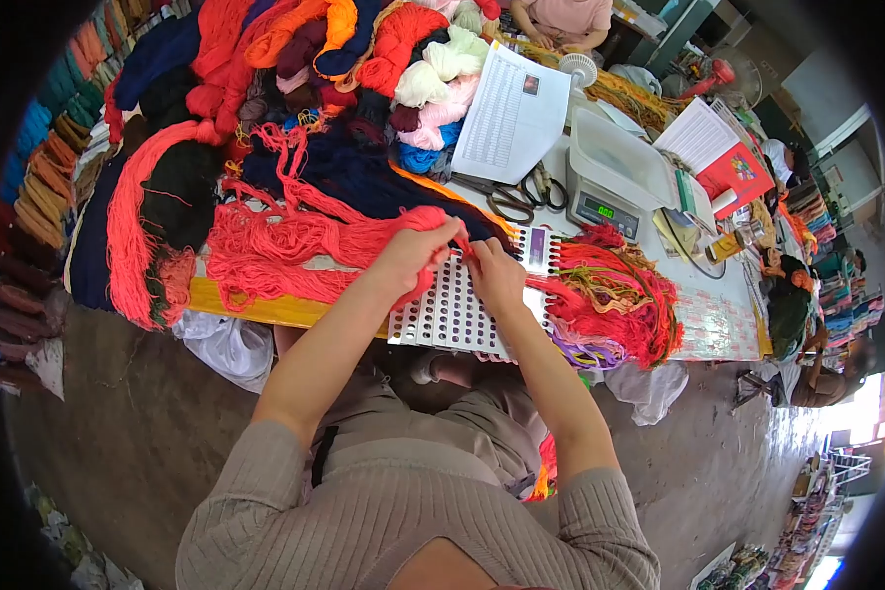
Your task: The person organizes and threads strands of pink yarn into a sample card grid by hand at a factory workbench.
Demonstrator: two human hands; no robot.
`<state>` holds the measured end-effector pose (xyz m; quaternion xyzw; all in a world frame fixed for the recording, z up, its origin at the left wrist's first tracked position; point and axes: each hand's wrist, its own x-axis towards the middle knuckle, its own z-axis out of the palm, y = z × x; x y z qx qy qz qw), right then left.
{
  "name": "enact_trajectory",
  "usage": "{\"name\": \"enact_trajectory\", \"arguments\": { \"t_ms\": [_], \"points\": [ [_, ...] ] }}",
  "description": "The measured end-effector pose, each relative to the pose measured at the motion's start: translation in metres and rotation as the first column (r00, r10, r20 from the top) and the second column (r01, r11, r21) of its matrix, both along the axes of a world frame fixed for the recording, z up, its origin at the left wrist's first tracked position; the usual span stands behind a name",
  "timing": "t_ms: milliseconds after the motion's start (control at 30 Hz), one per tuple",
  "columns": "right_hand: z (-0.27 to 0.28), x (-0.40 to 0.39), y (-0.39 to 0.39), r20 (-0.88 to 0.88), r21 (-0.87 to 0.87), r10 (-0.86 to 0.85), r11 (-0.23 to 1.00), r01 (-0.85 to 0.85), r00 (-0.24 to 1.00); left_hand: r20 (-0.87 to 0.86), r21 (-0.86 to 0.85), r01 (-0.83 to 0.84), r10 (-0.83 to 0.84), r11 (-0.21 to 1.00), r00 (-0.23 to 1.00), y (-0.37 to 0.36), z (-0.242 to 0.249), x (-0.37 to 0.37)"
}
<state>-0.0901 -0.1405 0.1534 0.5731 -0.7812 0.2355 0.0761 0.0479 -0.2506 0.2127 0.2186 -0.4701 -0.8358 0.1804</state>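
Bent fingers of my left hand (421,254) grip a bunch of coral-red yarn (310,241), which trails away to the left across the table. Close beside it, my right hand (497,275) pinches strands of the same yarn between thumb and fingers. Both hands are over a stack of white perforated cards (447,317) with rows of round holes. To the right of the cards, a thick bundle of red, green and orange yarn strands (615,300) hangs from their edge. My fingers partly hide where the coral strands meet the cards.
Scissors (509,205) lie behind the cards, near a printed sheet (511,113). A digital scale (605,211) carries a clear plastic tub (621,152). Yarn skeins (403,44) pile up at the back left. Another person (565,22) sits across the table.
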Motion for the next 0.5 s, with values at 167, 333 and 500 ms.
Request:
{"name": "enact_trajectory", "arguments": {
  "t_ms": [167, 333, 500],
  "points": [
    [-0.004, -0.001, -0.001, -0.029, 0.021, -0.005, 1.000, 0.005, 1.000, -0.277, 0.075, -0.293, 0.302, 0.953, 0.912, -0.027, 0.058, 0.054],
    [-0.008, -0.005, 0.000, 0.166, -0.028, -0.071, 0.997, 0.077, 0.984, -0.393, -0.824, -0.560, 0.796, -0.084, 0.459, -0.063, 0.059, 0.095],
    [-0.007, -0.011, 0.004, 0.522, -0.087, -0.160, 0.967, 0.239, 0.838, -0.368, -0.926, -0.356, 0.502, -0.124, 0.783, -0.025, 0.015, 0.044]
  ]
}}
